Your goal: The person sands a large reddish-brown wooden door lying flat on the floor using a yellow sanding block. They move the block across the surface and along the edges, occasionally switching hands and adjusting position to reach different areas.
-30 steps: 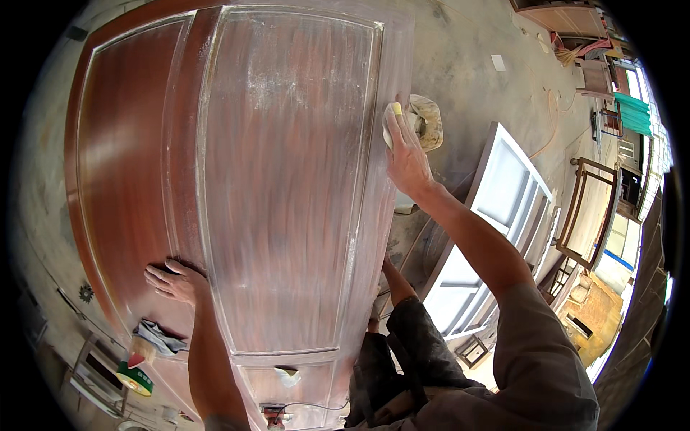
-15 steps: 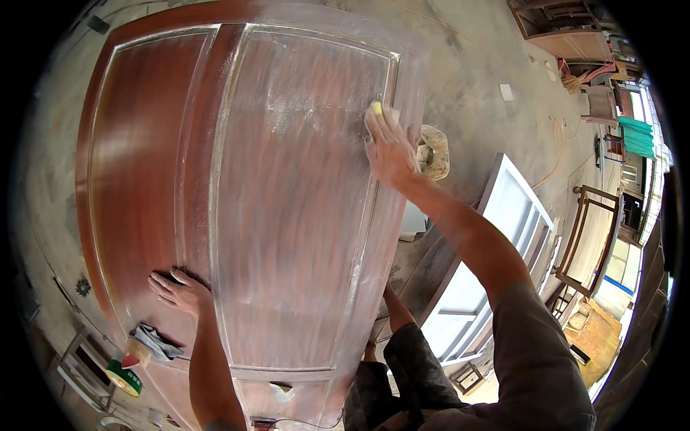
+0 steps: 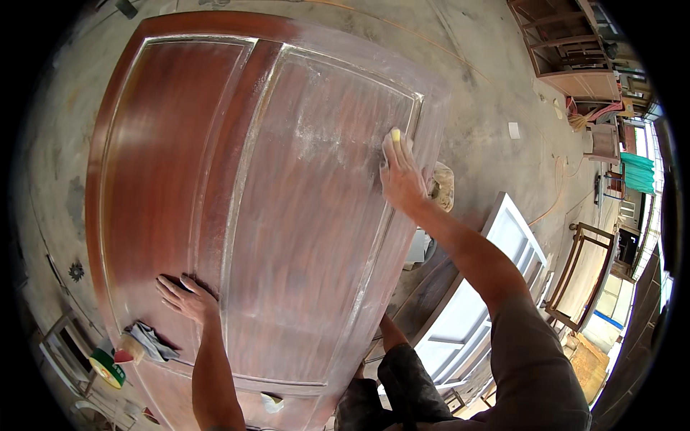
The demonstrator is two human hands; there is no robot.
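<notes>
A large reddish-brown wooden door (image 3: 165, 144) with recessed panels lies in front of me. White dust coats much of its right panel (image 3: 309, 215), and pale lines run along the mouldings. My left hand (image 3: 188, 298) rests flat on the lower part of the left panel, fingers spread, holding nothing. Up at the right panel's far right, my right hand (image 3: 401, 176) presses on the moulded edge with its dusty fingers together. A small yellow piece (image 3: 396, 135) shows at those fingertips; whatever else is under the hand stays hidden.
A grey cloth (image 3: 151, 342) and a green-and-white round container (image 3: 108, 366) are at lower left. A dusty tub (image 3: 443, 188) stands beyond the door's right edge. White framed panel (image 3: 460, 287) lies right of my legs; wooden furniture (image 3: 578, 54) stands at far right.
The whole view has shifted, so the door sits lower and further right. Along the moulding, my right hand is slightly nearer the panel's far corner. My left hand stays flat in place.
</notes>
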